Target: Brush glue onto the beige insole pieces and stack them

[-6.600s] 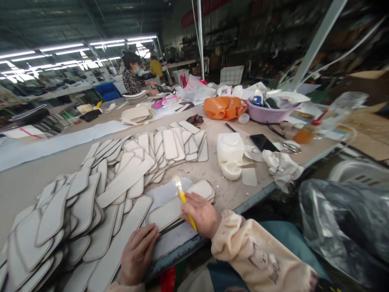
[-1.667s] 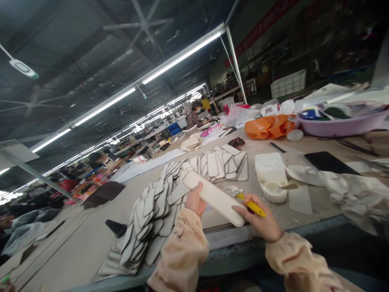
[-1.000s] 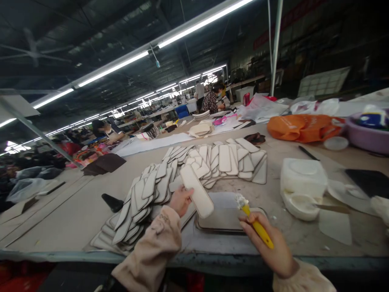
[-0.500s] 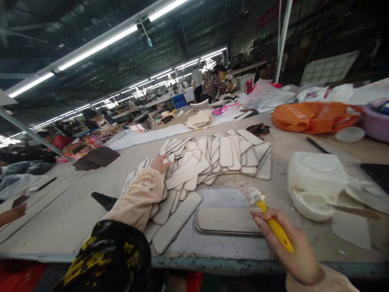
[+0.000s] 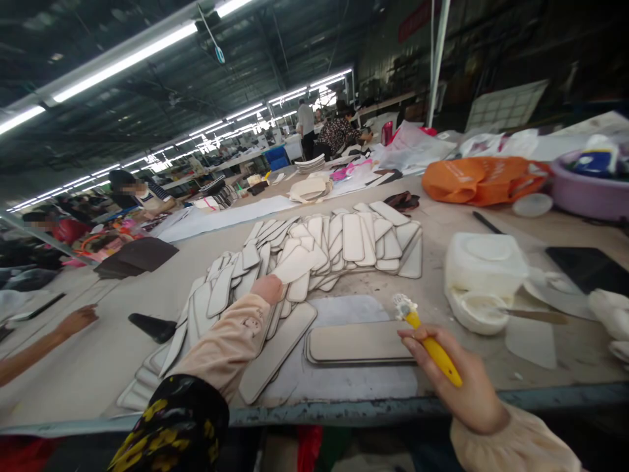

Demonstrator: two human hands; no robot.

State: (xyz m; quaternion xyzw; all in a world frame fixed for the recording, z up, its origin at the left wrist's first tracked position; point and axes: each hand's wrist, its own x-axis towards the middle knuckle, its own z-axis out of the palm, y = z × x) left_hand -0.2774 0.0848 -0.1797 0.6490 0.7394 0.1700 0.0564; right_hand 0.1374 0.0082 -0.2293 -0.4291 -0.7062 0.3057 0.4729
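Note:
My right hand (image 5: 457, 367) is closed around the yellow handle of a glue brush (image 5: 439, 359), whose bristles are coated in white paste. It is just right of a short stack of long cream panels (image 5: 361, 342) with dark edges and rounded corners, lying on a pale sheet (image 5: 351, 308). My left hand (image 5: 268, 288) reaches over a spread-out heap of similar panels (image 5: 354, 239). Its fingers pinch the near end of one pale panel (image 5: 297, 265) on top of the heap; the fingertips are partly hidden.
To the right stand a white plastic jug (image 5: 484, 262) with a cut opening, a black tablet-like slab (image 5: 582, 269), an orange bag (image 5: 481, 180) and a purple basin (image 5: 590, 187). A black tapered object (image 5: 152, 326) lies left. Another person's hand (image 5: 78, 321) extends over the table's left side.
My left hand has moved from the heap's left part toward its middle and now grips a panel. The other person's hand reaches further in. The view has shifted slightly right.

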